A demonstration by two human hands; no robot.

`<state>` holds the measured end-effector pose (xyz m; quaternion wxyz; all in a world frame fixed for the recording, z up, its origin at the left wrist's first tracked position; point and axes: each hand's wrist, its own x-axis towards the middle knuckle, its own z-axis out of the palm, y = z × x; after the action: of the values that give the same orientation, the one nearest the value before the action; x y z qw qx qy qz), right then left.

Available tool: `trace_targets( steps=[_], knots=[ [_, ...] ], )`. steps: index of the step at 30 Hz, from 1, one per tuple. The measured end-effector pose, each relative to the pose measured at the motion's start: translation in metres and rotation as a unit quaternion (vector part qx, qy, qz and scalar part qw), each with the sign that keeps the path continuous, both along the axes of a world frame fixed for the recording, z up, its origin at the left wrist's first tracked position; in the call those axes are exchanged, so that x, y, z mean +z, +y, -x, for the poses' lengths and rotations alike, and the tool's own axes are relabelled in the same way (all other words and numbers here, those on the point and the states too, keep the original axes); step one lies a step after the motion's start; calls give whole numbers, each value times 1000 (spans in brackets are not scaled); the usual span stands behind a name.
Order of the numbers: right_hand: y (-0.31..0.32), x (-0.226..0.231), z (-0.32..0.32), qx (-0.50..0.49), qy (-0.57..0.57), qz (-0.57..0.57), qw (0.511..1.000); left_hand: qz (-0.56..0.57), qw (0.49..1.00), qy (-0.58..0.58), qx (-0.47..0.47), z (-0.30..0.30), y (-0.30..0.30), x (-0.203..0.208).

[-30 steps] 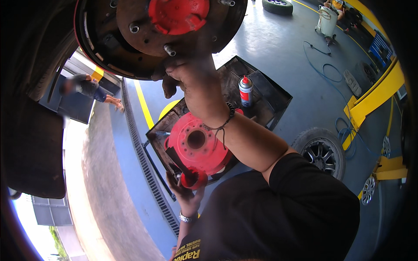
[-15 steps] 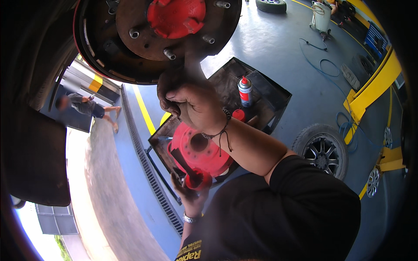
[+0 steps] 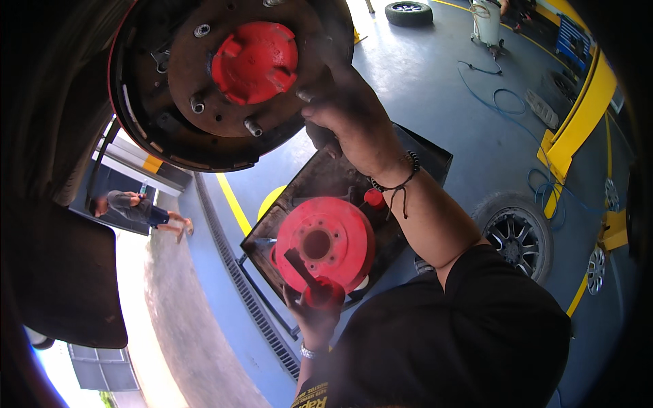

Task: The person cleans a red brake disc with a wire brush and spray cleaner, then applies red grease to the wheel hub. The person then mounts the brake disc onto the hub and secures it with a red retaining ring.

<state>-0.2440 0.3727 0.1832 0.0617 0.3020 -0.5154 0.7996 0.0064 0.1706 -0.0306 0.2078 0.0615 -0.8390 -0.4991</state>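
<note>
My left hand (image 3: 316,328), at the bottom centre, is closed round a small red container (image 3: 324,294). A dark flat strip (image 3: 300,266) slants up from the container, across a red brake drum (image 3: 348,234) lying behind it. My right hand (image 3: 354,129) is raised at the right edge of the wheel hub (image 3: 187,75), its darkened fingers curled. A dark, smeared shape rises from these fingers, and what they grip cannot be made out. Red covers the hub's centre (image 3: 255,62), and bare studs (image 3: 253,127) stick out of the flange round it. Behind the flange sits the dark backing plate (image 3: 146,132).
Under the drum is a dark metal tray (image 3: 422,153), holding a red cap (image 3: 373,198). A wheel (image 3: 513,234) lies right of my arm. Farther off are a yellow lift arm (image 3: 568,139), a blue hose (image 3: 507,109) and another tyre (image 3: 408,13). A person (image 3: 139,207) stands at left.
My right hand has moved up and right, along the hub's edge. The hub appears lower and farther left. The spray can seen before is no longer visible. My left hand still holds the red container.
</note>
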Motion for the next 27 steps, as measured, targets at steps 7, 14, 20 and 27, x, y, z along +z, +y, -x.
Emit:
trace_targets(
  steps=[7, 14, 20, 27],
  knots=[
    [5, 30, 15, -75, 123, -58, 988, -12, 999, 14, -33, 7, 0, -1],
    [9, 21, 7, -106, 130, -103, 980, 64, 997, 1, -37, 10, 6, 5],
    [42, -38, -41, 33, 60, -100, 993, 47, 988, 126, -73, 33, 5, 29],
    [32, -107, -64, 79, 322, -304, 893, 186, 967, 172, -28, 52, 15, 67]
  ],
)
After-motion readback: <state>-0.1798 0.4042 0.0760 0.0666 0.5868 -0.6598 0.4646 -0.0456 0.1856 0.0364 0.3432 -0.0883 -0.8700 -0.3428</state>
